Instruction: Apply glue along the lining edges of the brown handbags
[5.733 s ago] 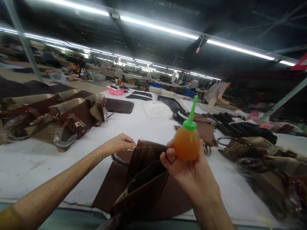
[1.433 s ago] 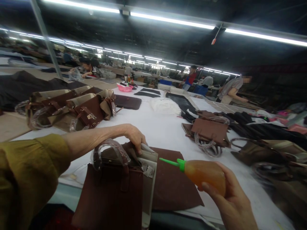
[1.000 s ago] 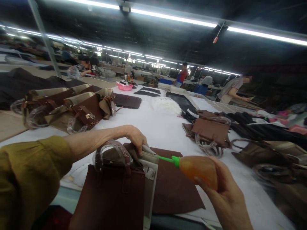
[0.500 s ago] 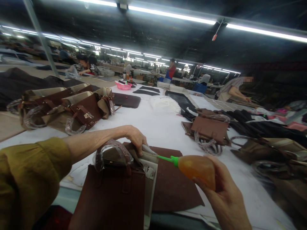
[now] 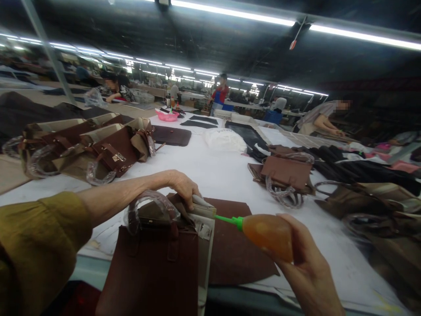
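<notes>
A brown handbag [image 5: 154, 267] lies at the near edge of the table, its beige lining showing and its handle [image 5: 154, 198] wrapped in clear plastic. My left hand [image 5: 184, 186] reaches over the bag, fingers closed on the folded edge of its lining [image 5: 204, 208]. In my right hand [image 5: 305, 259] is an amber squeeze bottle [image 5: 268, 235] with a green nozzle [image 5: 230, 220]. The nozzle's tip points left and meets, or nearly meets, the lining's edge. Beneath the nozzle spreads a dark brown flap [image 5: 237, 263] on the table.
Several brown handbags [image 5: 108, 149] stand at the left; another handbag [image 5: 286, 173] lies to the right, near more brown bags [image 5: 371, 206]. Farther back are a white plastic bag [image 5: 223, 140], a pink basin [image 5: 166, 115] and black pieces. A co-worker [image 5: 324, 116] bends over a table at right.
The view has shifted slightly. Both hands keep their holds, and the nozzle stays at the lining's edge. A person in red in the background has moved left.
</notes>
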